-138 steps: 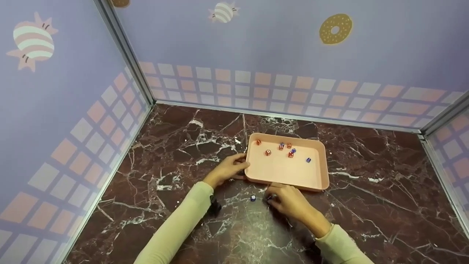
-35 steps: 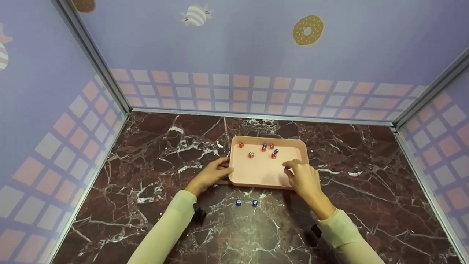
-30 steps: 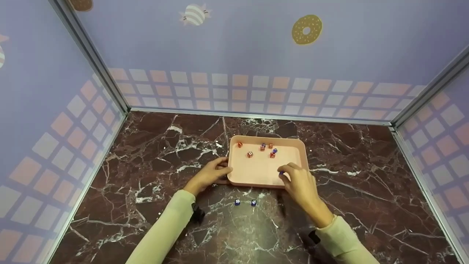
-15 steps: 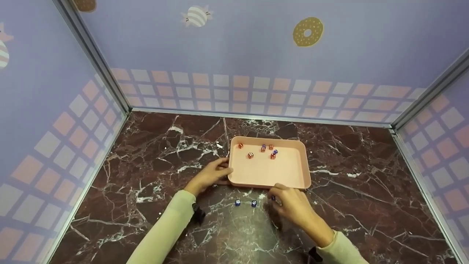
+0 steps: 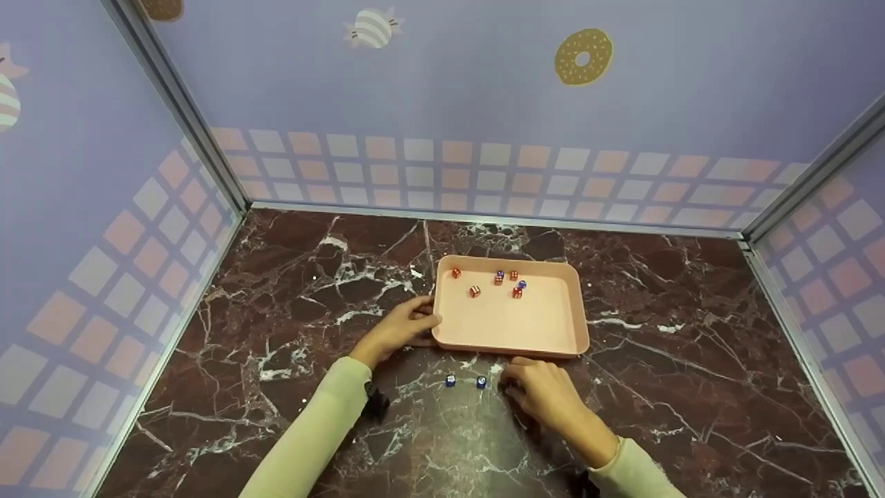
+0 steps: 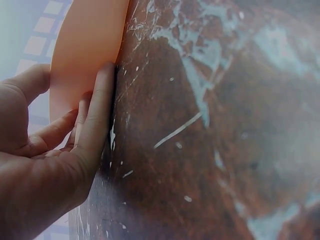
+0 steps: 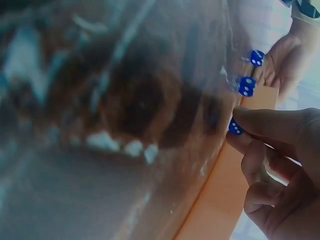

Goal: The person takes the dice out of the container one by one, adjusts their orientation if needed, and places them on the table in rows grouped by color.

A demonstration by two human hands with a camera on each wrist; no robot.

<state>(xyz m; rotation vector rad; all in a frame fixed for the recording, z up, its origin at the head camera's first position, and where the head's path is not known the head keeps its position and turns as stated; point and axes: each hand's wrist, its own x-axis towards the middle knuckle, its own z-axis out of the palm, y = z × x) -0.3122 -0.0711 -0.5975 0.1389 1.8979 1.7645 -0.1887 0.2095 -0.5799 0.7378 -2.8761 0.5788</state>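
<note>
A peach-coloured rectangular tray (image 5: 511, 332) lies on the marbled table with several red and blue dice in its far half. My left hand (image 5: 401, 325) holds the tray's left end, thumb at the rim and fingers along the outer wall (image 6: 90, 50). In front of the tray, two blue dice (image 5: 451, 380) (image 7: 246, 86) stand side by side, a small gap between them. Just right of them, my right hand (image 5: 546, 394) pinches a third blue die (image 7: 235, 126) between thumb and forefinger, low over the table; in the head view the fingers hide this die.
Inside the tray, red dice (image 5: 475, 292) are spread toward the left and back, with a blue die (image 5: 522, 284) among them. Patterned panels (image 5: 456, 166) enclose the table at the back and both sides. Small white specks dot the tabletop.
A second blue die was set on the table earlier. My right hand then took another blue die from the tray's right part and carried it toward me, beside the pair. The left hand kept its hold.
</note>
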